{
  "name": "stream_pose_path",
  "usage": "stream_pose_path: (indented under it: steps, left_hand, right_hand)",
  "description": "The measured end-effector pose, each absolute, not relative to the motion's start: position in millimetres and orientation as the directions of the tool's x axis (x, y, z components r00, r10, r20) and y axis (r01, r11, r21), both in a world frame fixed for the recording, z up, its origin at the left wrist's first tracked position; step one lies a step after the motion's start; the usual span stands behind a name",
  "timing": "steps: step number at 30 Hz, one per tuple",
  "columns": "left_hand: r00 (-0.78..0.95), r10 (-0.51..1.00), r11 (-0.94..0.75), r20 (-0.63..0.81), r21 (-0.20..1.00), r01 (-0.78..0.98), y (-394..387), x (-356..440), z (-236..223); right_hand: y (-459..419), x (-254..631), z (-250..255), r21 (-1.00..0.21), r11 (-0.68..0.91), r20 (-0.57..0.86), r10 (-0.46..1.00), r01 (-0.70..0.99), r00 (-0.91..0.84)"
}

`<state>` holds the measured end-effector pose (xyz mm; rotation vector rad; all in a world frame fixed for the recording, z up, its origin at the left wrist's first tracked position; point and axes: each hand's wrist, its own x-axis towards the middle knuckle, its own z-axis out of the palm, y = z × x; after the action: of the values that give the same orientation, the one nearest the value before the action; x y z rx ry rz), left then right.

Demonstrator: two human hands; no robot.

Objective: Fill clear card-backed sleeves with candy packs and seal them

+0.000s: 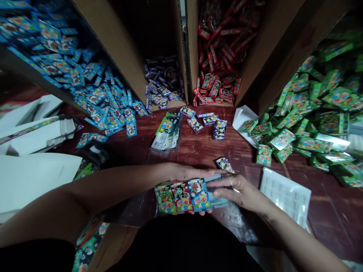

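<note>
The left hand [190,172] grips the row of three small boxes [183,198], its upper edge lying along the far side and fingertips showing under the near side; the row runs green, red, blue, just in front of the person's dark clothing [193,245]. The right hand [236,190] has its fingers loosely extended at the row's blue end; whether it grips anything cannot be told. Well left of the row, a large white sheet [31,181] lies below a pile of white cards [36,130]. Left of the row and farther away, blue boxes [107,102] spill from their carton onto the counter [193,147]. A dark object [96,152], hard to make out, sits left of the row, nearer than that spill. Straight beyond the row lies a green-topped bundle [168,130] in clear plastic, and behind it a carton holds purple boxes [164,85]. Beyond the row and slightly right are several loose purple boxes [211,120]; farther back, another carton holds red boxes [217,85]. One single purple box [225,164] lies nearer the row, by the right hand. Right of the row rests a pale printed sheet [285,194]; farther right and beyond, green boxes [306,128] spread in a heap, beside a folded white paper [244,122].
</note>
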<state>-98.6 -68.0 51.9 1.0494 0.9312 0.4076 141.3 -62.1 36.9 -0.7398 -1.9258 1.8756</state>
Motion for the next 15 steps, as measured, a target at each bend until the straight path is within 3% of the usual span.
stream_pose_path:
  steps: [3,8,12,15]
  left_hand:
    - [0.658,0.597,0.517,-0.458,0.847,0.122,-75,-92,48]
    - [0.821,0.327,0.717,-0.468,0.689,0.107,-89,-89,31]
    - [0.906,0.106,0.838,-0.41,0.528,0.141,-90,-88,17]
    - [0.935,0.046,0.848,-0.351,0.508,0.149,-85,-94,10]
  right_hand:
    - [-80,134,40,-0.988,-0.057,-0.152,0.513,0.143,-0.845]
    - [-106,136,35,-0.979,-0.003,-0.145,0.716,0.206,-0.682]
    - [-102,153,28,-0.968,-0.171,-0.25,0.739,0.185,-0.626]
    - [-85,173,32,-0.948,-0.237,-0.318,0.716,0.212,-0.622]
